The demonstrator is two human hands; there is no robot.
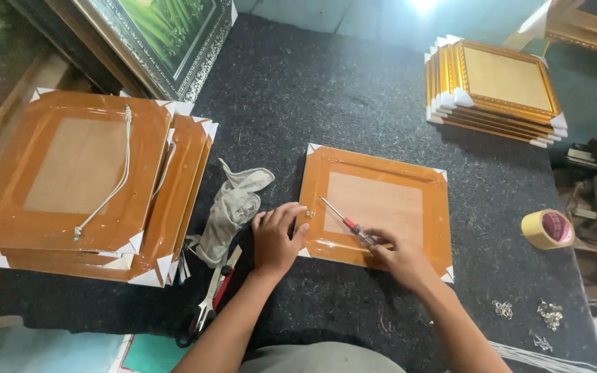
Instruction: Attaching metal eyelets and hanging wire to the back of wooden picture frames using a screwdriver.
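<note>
Your right hand (399,257) grips a red-handled screwdriver (345,222) over the brown-taped frame back (376,211) on the desk (354,103); your left hand (276,238) presses its edge. No white cord fitted yet, unlike the stacked frames (81,179).

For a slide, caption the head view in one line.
Left hand steadies a face-down picture frame on dark felt while the right hand works a red-handled screwdriver across its back.
</note>
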